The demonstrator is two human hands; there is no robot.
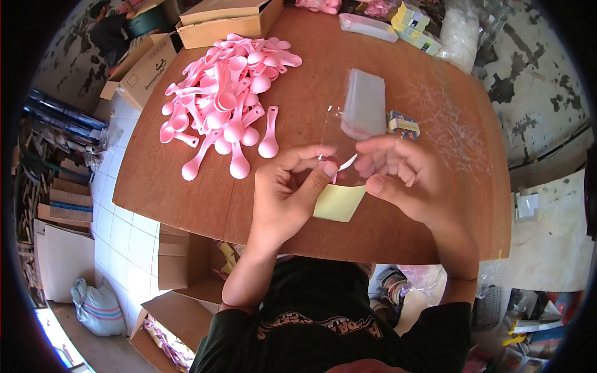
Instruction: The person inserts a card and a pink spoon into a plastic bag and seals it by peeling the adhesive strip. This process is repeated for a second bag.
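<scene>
My left hand [289,196] pinches a clear plastic bag [333,127] between thumb and forefinger, over the middle of the table. A yellow card [339,204] shows at the bag's lower end. A thin white strip [348,163] curls up between my two hands. My right hand [401,171] is just right of the bag, its fingers curled and the thumb apart from them. Beyond the hands lies a stack of clear plastic bags [365,99], with a small blue and yellow packet [404,124] beside it.
Pink measuring spoons [230,93] are heaped on the left of the wooden table [205,208]. Thin clear strips [457,130] are strewn at the right. Cardboard boxes [227,25] stand at the back left and below the front edge. Yellow boxes [413,28] sit at the back.
</scene>
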